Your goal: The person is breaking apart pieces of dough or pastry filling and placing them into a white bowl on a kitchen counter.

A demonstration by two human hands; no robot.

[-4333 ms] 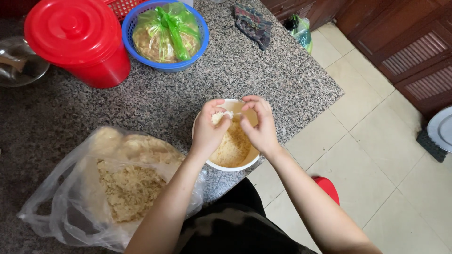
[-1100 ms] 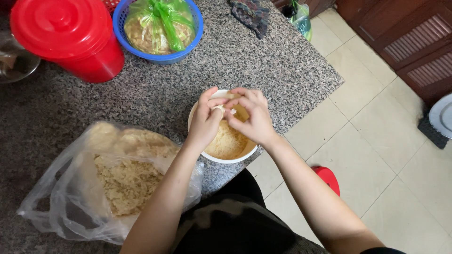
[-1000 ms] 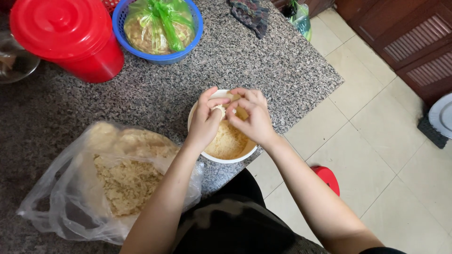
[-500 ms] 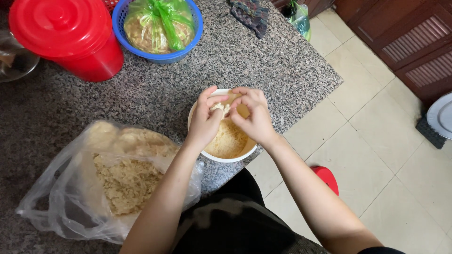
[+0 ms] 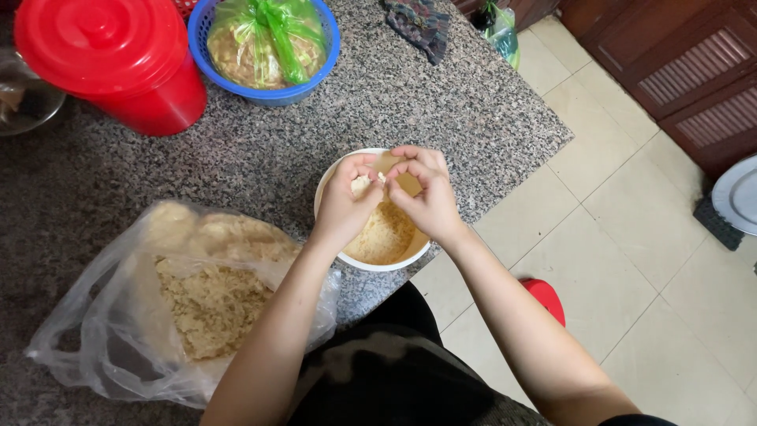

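Work surface: a speckled grey granite counter (image 5: pixel 260 158) whose corner juts over a floor of pale beige tiles (image 5: pixel 631 229). Dark wooden louvred doors (image 5: pixel 686 71) close the far side of the floor.

Landmark: a white bowl (image 5: pixel 377 263) standing on the counter just inside its near edge, holding tan, crumbly dried noodles (image 5: pixel 386 235).

- Left hand (image 5: pixel 347 207): held over the left half of the bowl, fingers curled inward, pinching a small pale noodle piece (image 5: pixel 363 185) at the fingertips.
- Right hand (image 5: pixel 426 197): held over the right half of the bowl, fingers bent, fingertips meeting those of the left hand on the same piece — both hands grip it above the bowl's contents.
- Left of the bowl, close to its rim: a clear plastic bag (image 5: pixel 158 308) lying open on the counter, holding more blocks of the same tan noodles.
- Beyond the bowl, well apart from it: a blue plastic basket (image 5: pixel 315 75) carrying a bundle wrapped in green film (image 5: pixel 268 35).
- Beyond and further left of the bowl: a red bucket with a red lid (image 5: pixel 110 59), just beside the basket.
- Past the bucket, at the frame's left edge: part of a metal bowl (image 5: pixel 27 99).
- Beyond and right of the bowl, near the counter's far edge: a dark crumpled cloth (image 5: pixel 418 24).

The person's dark clothing (image 5: pixel 394 371) fills the space below the bowl — a red object (image 5: pixel 548 296) shows on the floor to its right.
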